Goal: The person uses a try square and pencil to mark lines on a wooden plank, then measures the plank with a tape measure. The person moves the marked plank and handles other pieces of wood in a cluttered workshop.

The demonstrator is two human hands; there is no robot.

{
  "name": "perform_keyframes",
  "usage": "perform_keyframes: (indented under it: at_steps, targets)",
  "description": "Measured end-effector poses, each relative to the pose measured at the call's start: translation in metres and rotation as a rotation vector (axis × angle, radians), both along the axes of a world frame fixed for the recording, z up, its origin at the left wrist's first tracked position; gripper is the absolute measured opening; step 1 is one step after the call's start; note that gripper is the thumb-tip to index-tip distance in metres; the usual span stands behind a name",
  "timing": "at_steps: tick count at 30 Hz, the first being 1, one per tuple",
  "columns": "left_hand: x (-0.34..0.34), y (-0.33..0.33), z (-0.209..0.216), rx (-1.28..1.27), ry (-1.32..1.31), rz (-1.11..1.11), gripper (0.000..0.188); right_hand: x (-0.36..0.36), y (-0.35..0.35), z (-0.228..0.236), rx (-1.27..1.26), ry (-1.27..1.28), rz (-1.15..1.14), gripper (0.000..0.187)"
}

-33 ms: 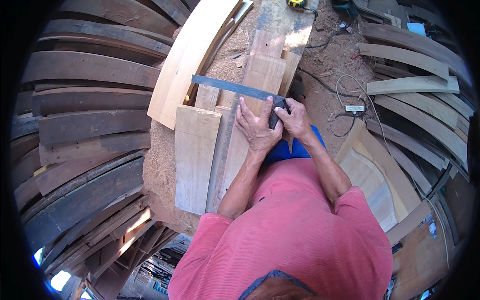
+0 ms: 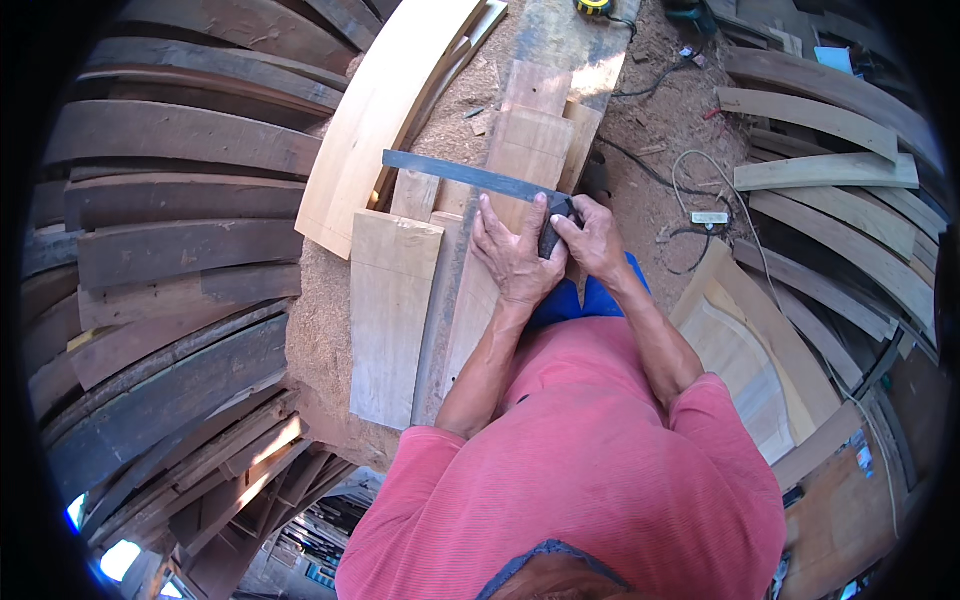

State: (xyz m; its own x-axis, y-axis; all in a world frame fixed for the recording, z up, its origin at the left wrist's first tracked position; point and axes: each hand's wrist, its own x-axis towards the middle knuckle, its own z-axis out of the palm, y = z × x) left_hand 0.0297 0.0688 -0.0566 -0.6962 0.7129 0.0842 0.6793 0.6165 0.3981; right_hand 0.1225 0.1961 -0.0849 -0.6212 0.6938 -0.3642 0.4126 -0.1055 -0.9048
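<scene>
A try square (image 2: 470, 175) with a long grey metal blade and a dark stock lies across pale wooden boards. My left hand (image 2: 517, 250) holds it, thumb side against the stock and fingertips along the blade's lower edge, pressing toward the board (image 2: 530, 135). At the blade's right end, beside the stock, the thumb and fingers of my right hand (image 2: 595, 235) are pinched together. Something dark shows at their tips, too small and covered to name. Left of the hands a separate pale board (image 2: 393, 300) with a faint line across its upper part lies lengthwise.
A long curved pale plank (image 2: 375, 130) lies at the far left over sawdust (image 2: 320, 340). Stacked dark boards (image 2: 190, 155) fill the left side, and more boards (image 2: 830, 205) the right. A white power strip (image 2: 709, 217) with cables lies right; a yellow tape measure (image 2: 593, 6) is at the top.
My right fingertips have shifted very slightly at the end of the try square, and the dark thing there shows less. The try square, my left hand and the boards stay in place.
</scene>
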Motion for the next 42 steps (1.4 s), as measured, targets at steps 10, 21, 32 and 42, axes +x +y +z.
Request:
perform_keyframes:
  at_steps: [10,21,32,42]
  targets:
    - [0.001,-0.001,0.008,-0.026,-0.045,0.017,0.086,-0.050,0.061,0.087,0.206,0.235,0.233,0.024]
    - [0.000,0.003,0.008,-0.002,-0.085,0.051,0.080,-0.044,0.104,0.106,0.473,0.015,0.670,0.020]
    - [-0.001,0.004,0.009,-0.012,-0.046,0.028,0.084,-0.021,0.108,0.108,0.430,0.056,0.582,0.018]
    - [0.000,0.003,0.010,-0.029,-0.058,0.026,0.084,-0.010,0.107,0.097,0.413,-0.074,0.622,0.022]
